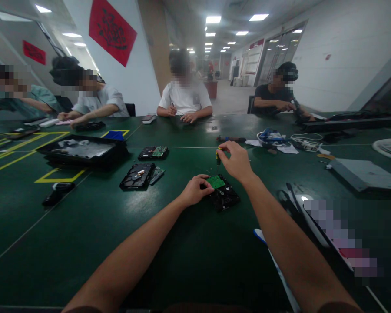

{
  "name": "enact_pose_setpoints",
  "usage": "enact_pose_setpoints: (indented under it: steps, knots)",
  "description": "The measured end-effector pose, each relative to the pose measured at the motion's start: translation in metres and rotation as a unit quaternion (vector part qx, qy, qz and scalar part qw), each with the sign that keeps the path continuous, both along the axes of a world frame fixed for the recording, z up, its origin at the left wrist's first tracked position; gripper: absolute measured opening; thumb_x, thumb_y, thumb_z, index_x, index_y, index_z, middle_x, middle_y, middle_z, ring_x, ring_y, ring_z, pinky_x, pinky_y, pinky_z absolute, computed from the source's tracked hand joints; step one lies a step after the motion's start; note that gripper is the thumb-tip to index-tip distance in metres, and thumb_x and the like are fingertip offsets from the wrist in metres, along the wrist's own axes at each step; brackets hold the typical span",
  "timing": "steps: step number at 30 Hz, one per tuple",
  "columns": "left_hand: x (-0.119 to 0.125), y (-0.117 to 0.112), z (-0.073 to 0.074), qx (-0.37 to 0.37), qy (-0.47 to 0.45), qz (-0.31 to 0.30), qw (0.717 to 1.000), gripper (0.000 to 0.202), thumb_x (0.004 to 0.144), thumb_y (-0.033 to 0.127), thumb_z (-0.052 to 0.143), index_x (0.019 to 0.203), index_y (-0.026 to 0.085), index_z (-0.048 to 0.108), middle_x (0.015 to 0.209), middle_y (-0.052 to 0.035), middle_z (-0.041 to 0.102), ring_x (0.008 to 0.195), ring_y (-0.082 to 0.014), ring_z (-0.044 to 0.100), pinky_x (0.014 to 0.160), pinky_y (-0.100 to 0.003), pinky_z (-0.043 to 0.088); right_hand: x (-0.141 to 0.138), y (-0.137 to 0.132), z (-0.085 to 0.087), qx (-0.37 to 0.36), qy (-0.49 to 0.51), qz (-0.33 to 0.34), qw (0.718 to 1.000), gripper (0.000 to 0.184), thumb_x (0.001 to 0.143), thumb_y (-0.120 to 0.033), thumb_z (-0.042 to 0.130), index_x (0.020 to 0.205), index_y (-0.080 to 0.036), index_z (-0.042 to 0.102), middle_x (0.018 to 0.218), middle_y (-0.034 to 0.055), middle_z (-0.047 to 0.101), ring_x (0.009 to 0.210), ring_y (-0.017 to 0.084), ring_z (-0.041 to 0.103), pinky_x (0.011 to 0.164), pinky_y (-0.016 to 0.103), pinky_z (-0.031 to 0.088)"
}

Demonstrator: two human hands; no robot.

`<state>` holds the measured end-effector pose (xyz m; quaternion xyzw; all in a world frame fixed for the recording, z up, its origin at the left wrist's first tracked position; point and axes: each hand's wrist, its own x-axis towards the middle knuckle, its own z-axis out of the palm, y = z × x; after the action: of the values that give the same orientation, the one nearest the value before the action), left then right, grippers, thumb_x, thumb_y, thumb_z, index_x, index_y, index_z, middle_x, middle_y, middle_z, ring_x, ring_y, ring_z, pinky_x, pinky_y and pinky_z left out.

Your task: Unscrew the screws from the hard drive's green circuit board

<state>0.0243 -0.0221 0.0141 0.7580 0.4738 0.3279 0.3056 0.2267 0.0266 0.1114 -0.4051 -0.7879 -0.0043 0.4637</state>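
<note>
Straight ahead on the green table lies a black hard drive [227,198] with a green circuit board [217,181] at its far end. My left hand [196,190] grips the board's left edge between thumb and curled fingers. Above the drive's far side, my right hand [236,160] pinches a small yellow-and-black screwdriver [218,155], its shaft pointing down. The tip is too small to make out, and I cannot tell whether it touches anything. A few tiny bits, perhaps screws, lie just beyond the drive.
To the left are an opened hard drive [135,176], a loose circuit board [157,175], another drive [153,152] and a black tray [81,150]. A grey metal case [366,174] and bundled cables [272,137] lie right. Several people sit across the table.
</note>
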Motion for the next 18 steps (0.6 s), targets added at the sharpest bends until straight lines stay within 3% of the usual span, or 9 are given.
enact_pose_setpoints:
  steps: [9,18]
  knots:
    - [-0.0012,-0.0002,0.0002,0.000,-0.002,0.001,1.000,0.010,0.083,0.030,0.077,0.081,0.020,0.076,0.134,-0.0093,0.063,0.127,-0.0277,0.059,0.111,-0.045,0.042,-0.0020,-0.0013,-0.0008,-0.008,0.002,-0.016,1.000,0.009,0.094,-0.027,0.056,0.100,-0.021,0.060,0.098,0.0091,0.070,0.088,0.025,0.065,0.083,0.040,0.050]
    - [-0.0003,0.0011,-0.0011,0.001,-0.005,0.000,1.000,0.009,0.082,0.028,0.077,0.080,0.020,0.076,0.134,-0.0091,0.064,0.126,-0.0274,0.059,0.110,-0.045,0.043,-0.0027,-0.0031,0.0014,0.003,-0.018,-0.006,1.000,0.015,0.096,-0.025,0.052,0.104,-0.022,0.064,0.105,0.0107,0.068,0.099,0.027,0.063,0.092,0.043,0.048]
